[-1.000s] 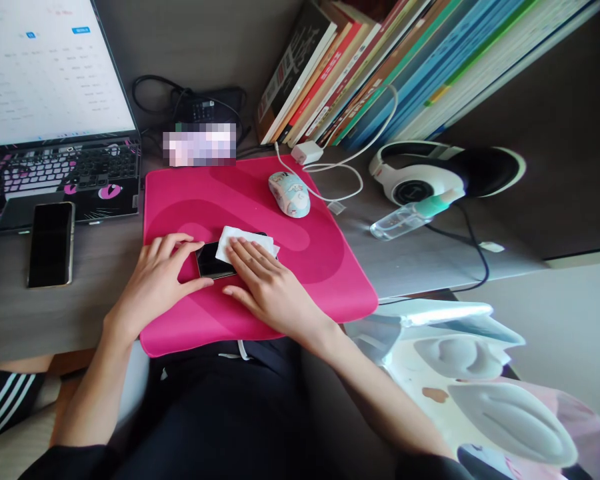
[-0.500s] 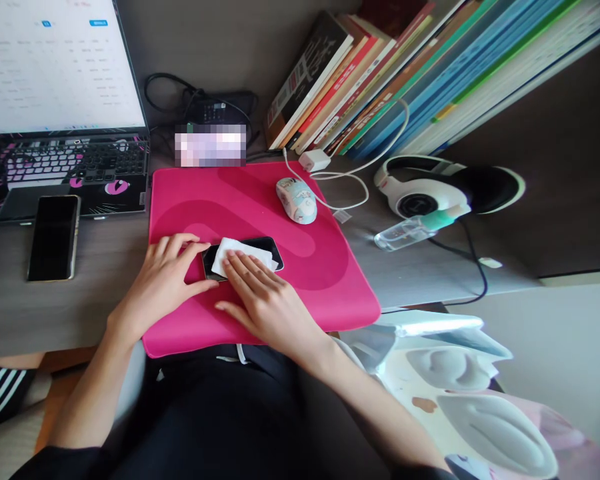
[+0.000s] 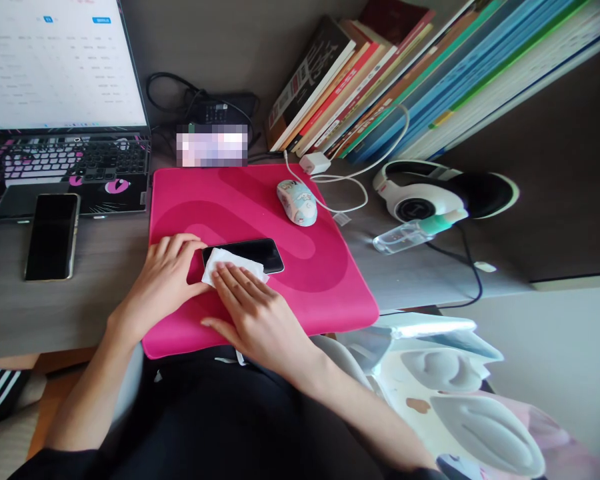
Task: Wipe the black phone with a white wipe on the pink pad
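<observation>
Clock centred on phone, 12 = far side. Phone (image 3: pixel 267 252) lies flat, screen up, approx. mid-mat, long way 9 to 3. L hand (image 3: pixel 173 272) at its 9 o'c end, thumb & index gripping opp. edges, other fingers curled. R hand (image 3: pixel 253 308) flat, fingers straight & tog., pressing tissue (image 3: pixel 230 257) onto screen; thumb splayed toward 8. Tissue covers 9 o'c half, spills a bit past phone's near edge; 3 o'c end & far strip of screen uncovered.

Mat (image 3: pixel 330 283) runs well past phone at 12 & 3, so most room to slide is there; at 9 the L hand fills the space, at 6 the R hand & wrist. Mat's near edge at or slightly over desk (image 3: pixel 105 267) edge, can't tell exactly; person's lap just beyond.

Mouse (image 3: pixel 297 203) on mat at 1-2, nr its right edge, apart from phone. Charger (image 3: pixel 315 162) at 1, by mat's far corner, books (image 3: pixel 325 100) behind. Headset (image 3: pixel 410 193) at 2, bottle (image 3: pixel 400 237) nearly 3, both off mat. Laptop (image 3: pixel 63 73) at 10; 2nd phone (image 3: pixel 51 237) at 9-10, far end over laptop's front edge.
</observation>
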`<state>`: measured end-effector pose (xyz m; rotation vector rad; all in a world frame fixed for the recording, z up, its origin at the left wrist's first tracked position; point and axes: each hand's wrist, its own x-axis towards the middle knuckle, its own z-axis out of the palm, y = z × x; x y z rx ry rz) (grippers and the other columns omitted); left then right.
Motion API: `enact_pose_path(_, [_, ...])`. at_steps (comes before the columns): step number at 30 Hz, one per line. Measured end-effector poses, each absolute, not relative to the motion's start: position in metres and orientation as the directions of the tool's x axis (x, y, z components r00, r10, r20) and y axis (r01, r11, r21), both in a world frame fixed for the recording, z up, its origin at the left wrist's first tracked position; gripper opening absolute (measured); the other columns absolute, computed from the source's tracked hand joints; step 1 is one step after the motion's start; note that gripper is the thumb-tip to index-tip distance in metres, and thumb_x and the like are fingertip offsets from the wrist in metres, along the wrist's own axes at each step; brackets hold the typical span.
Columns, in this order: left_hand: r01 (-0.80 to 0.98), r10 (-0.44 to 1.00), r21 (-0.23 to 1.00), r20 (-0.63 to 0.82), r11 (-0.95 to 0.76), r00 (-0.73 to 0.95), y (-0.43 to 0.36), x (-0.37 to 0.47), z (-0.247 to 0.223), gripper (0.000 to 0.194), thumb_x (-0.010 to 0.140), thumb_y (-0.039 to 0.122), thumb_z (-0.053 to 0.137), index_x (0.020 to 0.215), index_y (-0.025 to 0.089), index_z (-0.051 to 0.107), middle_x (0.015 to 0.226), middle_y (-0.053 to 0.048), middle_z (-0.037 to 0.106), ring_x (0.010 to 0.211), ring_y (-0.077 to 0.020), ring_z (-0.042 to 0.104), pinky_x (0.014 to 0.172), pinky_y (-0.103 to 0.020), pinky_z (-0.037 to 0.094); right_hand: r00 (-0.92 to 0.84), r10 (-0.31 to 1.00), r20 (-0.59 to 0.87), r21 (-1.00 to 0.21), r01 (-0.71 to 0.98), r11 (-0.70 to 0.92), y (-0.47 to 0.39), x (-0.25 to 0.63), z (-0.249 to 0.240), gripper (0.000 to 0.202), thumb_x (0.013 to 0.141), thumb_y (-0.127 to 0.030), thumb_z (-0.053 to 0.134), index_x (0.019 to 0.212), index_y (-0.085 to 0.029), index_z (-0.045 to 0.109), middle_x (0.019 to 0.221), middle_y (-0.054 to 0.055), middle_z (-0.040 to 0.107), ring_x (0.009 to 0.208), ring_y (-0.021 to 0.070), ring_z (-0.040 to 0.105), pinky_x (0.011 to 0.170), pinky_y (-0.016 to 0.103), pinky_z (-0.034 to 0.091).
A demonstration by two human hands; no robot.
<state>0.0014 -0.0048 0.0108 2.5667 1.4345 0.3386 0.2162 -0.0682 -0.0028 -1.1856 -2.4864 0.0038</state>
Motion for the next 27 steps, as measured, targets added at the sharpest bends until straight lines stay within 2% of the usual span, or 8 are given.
enact_pose_path(3, [0.813,0.857,0.276,0.111,-0.513,0.503,-0.004,0.001,0.010,0.052,0.097,0.034,0.074,0.144,0.022,0.054,0.149,-0.012,0.059,0.137,-0.0354,0.054,0.115,-0.052,0.043,-0.565,0.749,0.346,-0.215,0.729,0.650,-0.056,0.210,-0.002,0.062,0.111,-0.050,0.054,0.145,0.001,0.065,0.152,0.025,0.064,0.144,0.0349,0.063,0.123,0.048,0.052])
enact_pose_path(7, [0.809,0.853,0.275,0.116,-0.520,0.509,-0.002,-0.001,0.007,0.055,0.095,0.029,0.076,0.144,0.020,0.053,0.148,-0.014,0.060,0.135,-0.0359,0.056,0.112,-0.052,0.044,-0.558,0.741,0.373,-0.283,0.692,0.664,-0.031,0.202,-0.008,0.061,0.109,-0.052,0.058,0.147,-0.005,0.065,0.155,0.022,0.063,0.147,0.0319,0.060,0.127,0.048,0.048])
enact_pose_path(12, [0.811,0.850,0.255,0.134,-0.526,0.510,-0.001,-0.002,0.006,0.058,0.094,0.030,0.079,0.143,0.016,0.051,0.147,-0.016,0.060,0.134,-0.0356,0.056,0.112,-0.050,0.045,-0.593,0.707,0.386,-0.305,0.641,0.704,-0.030,0.207,-0.013,0.066,0.108,-0.054,0.057,0.150,-0.004,0.062,0.156,0.023,0.062,0.151,0.0324,0.056,0.131,0.049,0.043])
enact_pose_path(19, [0.809,0.839,0.224,0.146,-0.544,0.524,-0.001,-0.003,0.005,0.056,0.095,0.027,0.078,0.144,0.021,0.051,0.148,-0.012,0.060,0.136,-0.0346,0.055,0.112,-0.050,0.045,-0.632,0.667,0.394,-0.327,0.582,0.744,-0.044,0.228,-0.005,0.056,0.112,-0.048,0.052,0.147,-0.005,0.065,0.154,0.017,0.066,0.149,0.0293,0.058,0.128,0.045,0.046])
enact_pose_path(23, [0.813,0.837,0.201,0.111,-0.546,0.535,-0.002,-0.003,0.008,0.061,0.095,0.031,0.080,0.147,0.022,0.051,0.151,-0.012,0.058,0.136,-0.0353,0.055,0.113,-0.053,0.045,-0.605,0.681,0.411,-0.320,0.604,0.730,-0.050,0.241,-0.006,0.048,0.112,-0.042,0.055,0.146,-0.011,0.068,0.153,0.014,0.067,0.147,0.0275,0.060,0.126,0.045,0.049])
enact_pose_path(27, [0.825,0.851,0.213,0.091,-0.524,0.517,-0.003,-0.001,0.013,0.064,0.096,0.049,0.079,0.148,0.023,0.052,0.153,-0.012,0.057,0.134,-0.0358,0.056,0.113,-0.054,0.045,-0.550,0.721,0.422,-0.297,0.668,0.683,-0.055,0.259,-0.005,0.038,0.110,-0.033,0.061,0.143,-0.016,0.071,0.148,0.012,0.070,0.143,0.0279,0.064,0.123,0.047,0.054])
